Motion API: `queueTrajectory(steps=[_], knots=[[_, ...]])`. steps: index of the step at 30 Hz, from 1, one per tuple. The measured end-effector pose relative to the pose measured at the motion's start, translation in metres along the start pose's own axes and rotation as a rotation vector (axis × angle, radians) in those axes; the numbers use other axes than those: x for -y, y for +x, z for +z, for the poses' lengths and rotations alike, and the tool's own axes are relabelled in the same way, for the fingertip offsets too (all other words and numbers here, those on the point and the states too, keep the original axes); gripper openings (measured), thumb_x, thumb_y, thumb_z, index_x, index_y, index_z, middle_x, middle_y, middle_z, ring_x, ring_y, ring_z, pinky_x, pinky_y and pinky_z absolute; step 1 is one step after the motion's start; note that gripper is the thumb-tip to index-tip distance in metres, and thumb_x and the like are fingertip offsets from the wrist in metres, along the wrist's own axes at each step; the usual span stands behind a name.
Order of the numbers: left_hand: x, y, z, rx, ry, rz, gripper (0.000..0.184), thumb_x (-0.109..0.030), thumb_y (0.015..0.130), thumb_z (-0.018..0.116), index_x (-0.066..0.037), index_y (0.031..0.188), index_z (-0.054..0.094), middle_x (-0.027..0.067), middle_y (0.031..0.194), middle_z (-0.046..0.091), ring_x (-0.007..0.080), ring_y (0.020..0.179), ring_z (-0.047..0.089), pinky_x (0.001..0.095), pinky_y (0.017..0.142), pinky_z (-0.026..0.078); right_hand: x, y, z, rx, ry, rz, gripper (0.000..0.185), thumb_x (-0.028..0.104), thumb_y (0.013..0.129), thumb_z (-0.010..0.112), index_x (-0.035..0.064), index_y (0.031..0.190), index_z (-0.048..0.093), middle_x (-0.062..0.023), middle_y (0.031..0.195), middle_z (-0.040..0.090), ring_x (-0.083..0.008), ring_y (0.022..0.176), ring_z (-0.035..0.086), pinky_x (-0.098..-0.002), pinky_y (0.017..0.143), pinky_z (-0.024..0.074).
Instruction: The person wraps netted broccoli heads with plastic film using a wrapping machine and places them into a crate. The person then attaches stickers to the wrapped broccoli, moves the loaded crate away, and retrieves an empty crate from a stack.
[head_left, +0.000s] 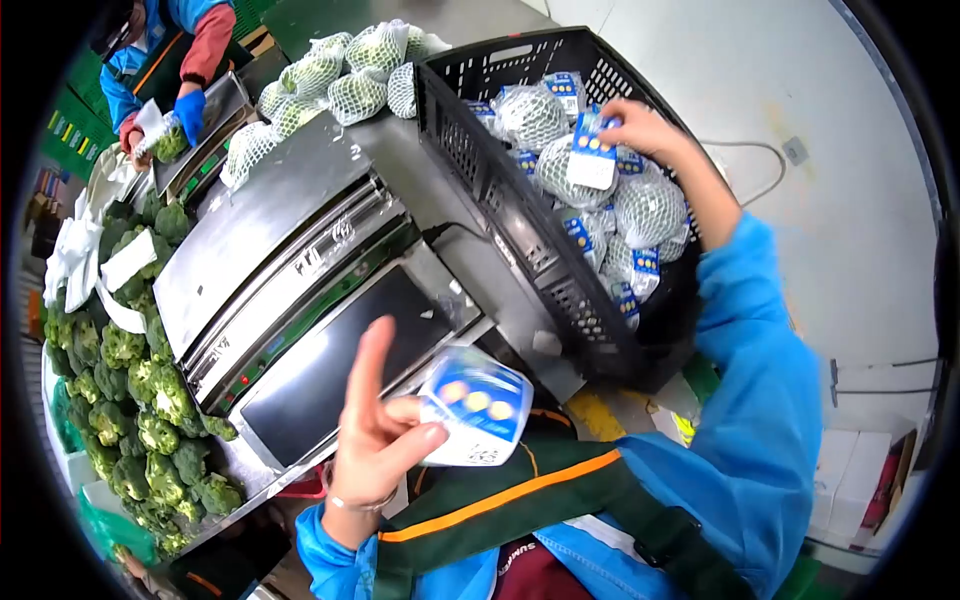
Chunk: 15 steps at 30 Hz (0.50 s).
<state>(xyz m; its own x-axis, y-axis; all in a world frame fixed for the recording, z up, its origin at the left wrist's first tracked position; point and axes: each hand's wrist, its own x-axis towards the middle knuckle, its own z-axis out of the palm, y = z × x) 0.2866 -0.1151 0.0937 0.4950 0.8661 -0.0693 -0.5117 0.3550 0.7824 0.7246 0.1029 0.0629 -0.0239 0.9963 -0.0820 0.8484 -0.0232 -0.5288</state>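
My left hand [375, 445] is low in the middle, index finger stretched out. Its thumb and other fingers pinch a blue-and-white label [478, 400] with yellow-orange dots and a printed code. Over the black crate, my right hand [640, 130] has its fingertips closed on the top edge of a similar label [593, 155]. That label lies against a broccoli head in white net [565, 175]; whether it is stuck on cannot be told. Several net-wrapped, labelled heads [650, 208] fill the black plastic crate [515, 235].
A metal wrapping machine [265, 240] with a dark plate [340, 360] stands left of the crate. Netted heads [357, 95] lie behind it. Bare broccoli [150, 390] is piled at left. A co-worker's blue-gloved hand [190, 115] is at the upper left, beside a broccoli head.
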Motion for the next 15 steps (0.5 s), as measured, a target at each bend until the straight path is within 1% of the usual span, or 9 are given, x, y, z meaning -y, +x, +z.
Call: queueTrajectory(steps=[2,4,5,6,8,10,11,13,15], knots=[[-0.002,0.004,0.007,-0.068,0.007,0.118,0.065,0.013,0.076,0.051,-0.002,0.135,0.03,0.0212,0.129,0.043,0.0257,0.108,0.054,0.0365,0.09,0.043,-0.022,0.014,0.016,0.096,-0.136,0.01,0.056,0.019,0.06,0.072,0.0008,0.11,0.052,-0.0113,0.092,0.056,-0.0212,0.089,0.054,-0.0307,0.078,0.0439],[-0.013,0.006,0.005,0.017,0.169,0.084,0.047,0.011,0.076,0.05,0.001,0.122,0.049,0.0198,0.124,0.048,0.0274,0.117,0.046,0.0375,0.096,0.038,-0.031,0.002,0.033,-0.294,-0.24,-0.062,0.082,0.024,0.057,0.077,0.0053,0.127,0.039,-0.0156,0.116,0.045,-0.0305,0.106,0.048,-0.0389,0.088,0.0404],[-0.02,0.012,0.018,-0.126,0.152,-0.044,0.034,0.01,0.078,0.048,0.002,0.109,0.058,0.0196,0.119,0.051,0.0263,0.113,0.049,0.0349,0.094,0.04,-0.027,-0.01,0.026,-0.381,-0.288,-0.151,0.094,0.028,0.059,0.078,0.0113,0.136,0.026,-0.0145,0.125,0.035,-0.034,0.112,0.041,-0.0431,0.091,0.0369],[-0.011,0.018,0.013,-0.105,0.265,0.008,0.027,0.005,0.081,0.049,0.003,0.106,0.058,0.019,0.117,0.052,0.0241,0.108,0.052,0.0325,0.09,0.042,-0.018,-0.02,0.019,-0.372,-0.331,-0.285,0.084,0.033,0.064,0.075,0.015,0.134,0.032,-0.0132,0.123,0.04,-0.0331,0.111,0.042,-0.0431,0.092,0.0352],[0.005,0.041,0.004,-0.028,0.535,0.124,0.022,0.003,0.082,0.052,0.004,0.103,0.059,0.0168,0.111,0.056,0.0196,0.1,0.055,0.0292,0.085,0.044,-0.029,-0.028,0.034,-0.003,-0.589,-0.282,0.075,0.038,0.067,0.071,0.0173,0.132,0.038,-0.0119,0.121,0.044,-0.0312,0.11,0.042,-0.0412,0.094,0.0326],[0.021,0.068,0.029,-0.234,0.392,0.162,0.04,0.004,0.085,0.051,0.003,0.125,0.043,0.0105,0.103,0.061,0.0154,0.094,0.057,0.0265,0.082,0.045,-0.013,-0.036,0.039,-0.12,-0.59,-0.185,0.069,0.042,0.069,0.069,0.0141,0.127,0.044,-0.0118,0.123,0.046,-0.0278,0.112,0.042,-0.0412,0.094,0.0305],[0.013,0.082,0.034,-0.12,0.458,0.1,0.049,0.004,0.087,0.05,0.002,0.132,0.032,0.0095,0.108,0.059,0.0148,0.098,0.055,0.0262,0.084,0.044,0.011,-0.041,0.033,-0.235,-0.401,-0.295,0.067,0.037,0.07,0.069,0.009,0.126,0.045,-0.0136,0.125,0.045,-0.0287,0.113,0.042,-0.0418,0.094,0.0316],[0.025,0.095,0.027,-0.097,0.52,0.096,0.036,0.001,0.086,0.053,0.001,0.122,0.047,0.0088,0.102,0.063,0.0099,0.089,0.058,0.0234,0.079,0.046,0.091,-0.077,0.015,-0.049,0.304,-0.325,0.061,0.022,0.069,0.072,0.0017,0.121,0.047,-0.0159,0.113,0.053,-0.0307,0.103,0.051,-0.0342,0.09,0.0394],[0.028,0.102,0.031,-0.161,0.653,0.083,0.015,-0.006,0.083,0.061,-0.001,0.097,0.063,0.0067,0.081,0.067,0.0079,0.069,0.062,0.0209,0.063,0.049,0.137,-0.107,0.012,0.211,0.388,-0.556,0.047,0.019,0.069,0.072,-0.0001,0.109,0.054,-0.0135,0.099,0.058,-0.0277,0.093,0.056,-0.0329,0.085,0.0416]])
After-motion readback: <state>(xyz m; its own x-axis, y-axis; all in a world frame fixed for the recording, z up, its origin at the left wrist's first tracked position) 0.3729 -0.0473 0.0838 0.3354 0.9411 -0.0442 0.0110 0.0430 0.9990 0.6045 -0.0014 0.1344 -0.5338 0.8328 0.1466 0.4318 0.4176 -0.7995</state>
